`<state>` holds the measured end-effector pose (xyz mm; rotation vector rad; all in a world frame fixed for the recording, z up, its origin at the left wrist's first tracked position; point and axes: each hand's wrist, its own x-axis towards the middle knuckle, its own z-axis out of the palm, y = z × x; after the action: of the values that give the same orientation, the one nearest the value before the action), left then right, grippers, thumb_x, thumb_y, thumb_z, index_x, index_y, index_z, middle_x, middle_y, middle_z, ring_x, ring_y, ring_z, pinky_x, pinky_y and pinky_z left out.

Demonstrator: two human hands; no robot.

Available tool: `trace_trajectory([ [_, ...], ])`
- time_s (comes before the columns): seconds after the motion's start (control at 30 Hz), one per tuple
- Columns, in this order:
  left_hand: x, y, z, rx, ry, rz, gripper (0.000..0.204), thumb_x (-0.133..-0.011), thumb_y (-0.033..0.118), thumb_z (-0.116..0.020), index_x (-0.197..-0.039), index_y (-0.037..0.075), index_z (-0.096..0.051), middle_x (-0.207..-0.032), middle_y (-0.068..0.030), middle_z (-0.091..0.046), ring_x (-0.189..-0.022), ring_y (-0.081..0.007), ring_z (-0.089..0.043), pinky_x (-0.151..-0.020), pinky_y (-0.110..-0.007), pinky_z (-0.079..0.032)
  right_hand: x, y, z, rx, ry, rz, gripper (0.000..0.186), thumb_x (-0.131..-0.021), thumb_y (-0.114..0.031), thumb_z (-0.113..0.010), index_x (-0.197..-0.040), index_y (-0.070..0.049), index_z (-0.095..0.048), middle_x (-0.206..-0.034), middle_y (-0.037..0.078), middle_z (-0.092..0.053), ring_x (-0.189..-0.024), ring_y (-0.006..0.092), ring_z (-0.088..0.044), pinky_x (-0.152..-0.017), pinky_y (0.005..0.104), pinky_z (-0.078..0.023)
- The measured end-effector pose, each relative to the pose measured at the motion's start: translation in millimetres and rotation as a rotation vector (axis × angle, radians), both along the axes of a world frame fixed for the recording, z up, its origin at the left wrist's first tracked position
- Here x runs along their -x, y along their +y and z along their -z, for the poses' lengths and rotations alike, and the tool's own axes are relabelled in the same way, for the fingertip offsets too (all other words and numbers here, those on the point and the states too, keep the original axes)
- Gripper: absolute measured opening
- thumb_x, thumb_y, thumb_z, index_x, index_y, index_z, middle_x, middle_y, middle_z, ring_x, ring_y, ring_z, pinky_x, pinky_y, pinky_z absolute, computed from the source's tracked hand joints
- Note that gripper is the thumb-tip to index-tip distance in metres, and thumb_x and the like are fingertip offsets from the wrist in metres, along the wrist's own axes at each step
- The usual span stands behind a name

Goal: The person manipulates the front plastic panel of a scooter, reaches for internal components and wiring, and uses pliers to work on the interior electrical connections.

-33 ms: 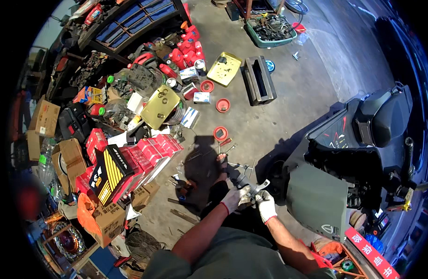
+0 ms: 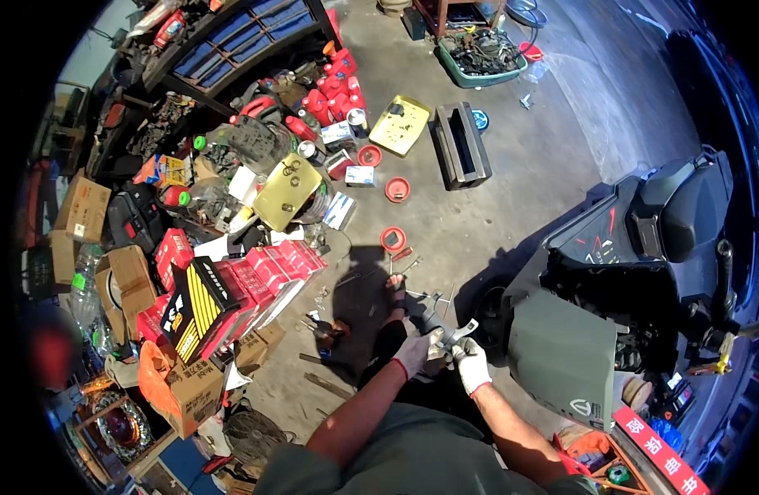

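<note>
In front of my lap I hold a dark grey, roughly cylindrical part (image 2: 449,336) with a pale metal tab sticking out at its right end. My left hand (image 2: 413,355), in a whitish work glove with a red cuff, is closed round its left side. Gloved the same way, my right hand (image 2: 472,367) grips the end near the tab, fingers bent against it. Both palms and some fingertips are hidden. Just beyond my hands, several metal tools lie on the floor by my foot (image 2: 396,285). A grey-green scooter (image 2: 561,346) with its front opened up stands close on the right.
Red round dishes (image 2: 392,240) sit ahead on the concrete floor, with a dark metal frame (image 2: 460,147) and a yellow tray (image 2: 401,125) farther off. Stacked red boxes (image 2: 255,276), cartons and bottles crowd the left. A green tub of parts (image 2: 482,62) stands at the back.
</note>
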<state>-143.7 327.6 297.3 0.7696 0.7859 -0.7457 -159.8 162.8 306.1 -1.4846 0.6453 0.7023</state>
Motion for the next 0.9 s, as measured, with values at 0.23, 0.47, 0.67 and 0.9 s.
trace_trajectory([
  [0.23, -16, -8, -5, -0.247, 0.048, -0.173, 0.022, -0.089, 0.017, -0.053, -0.104, 0.004, -0.062, -0.095, -0.0065, -0.066, -0.089, -0.0204, -0.065, -0.080, -0.038, -0.054, -4, -40, 44, 0.029, -0.057, -0.127, 0.007, -0.091, -0.003, -0.052, -0.089, -0.003, -0.059, -0.072, 0.001, -0.057, -0.060, 0.0104, -0.051, -0.056, 0.0262, -0.042],
  [0.47, -67, 34, 60, -0.491, 0.024, 0.003, 0.027, -0.089, 0.019, -0.054, -0.109, 0.002, -0.060, -0.105, -0.0087, -0.062, -0.092, -0.0195, -0.062, -0.079, -0.032, -0.050, -7, -39, 99, -0.045, 0.218, 0.077, 0.008, -0.089, -0.001, -0.050, -0.093, -0.004, -0.056, -0.080, 0.003, -0.055, -0.069, 0.0133, -0.056, -0.061, 0.0282, -0.048],
  [0.67, -172, 57, 193, -0.599, -0.073, 0.015, 0.024, -0.090, 0.017, -0.054, -0.107, 0.001, -0.061, -0.095, -0.0071, -0.064, -0.084, -0.0169, -0.060, -0.076, -0.030, -0.048, -74, 1, 150, 0.010, 0.286, 0.261, 0.016, -0.088, 0.000, -0.052, -0.102, -0.001, -0.059, -0.078, 0.008, -0.061, -0.068, 0.0167, -0.060, -0.057, 0.0295, -0.050],
  [0.9, -291, 118, 338, -0.574, -0.041, 0.038, 0.021, -0.087, 0.015, -0.064, -0.103, 0.002, -0.063, -0.086, -0.0009, -0.063, -0.072, -0.0086, -0.054, -0.065, -0.024, -0.044, -157, 82, 371, 0.245, 0.312, -0.016, 0.022, -0.089, -0.013, -0.059, -0.106, 0.000, -0.061, -0.088, 0.010, -0.066, -0.073, 0.0175, -0.062, -0.066, 0.0296, -0.051],
])
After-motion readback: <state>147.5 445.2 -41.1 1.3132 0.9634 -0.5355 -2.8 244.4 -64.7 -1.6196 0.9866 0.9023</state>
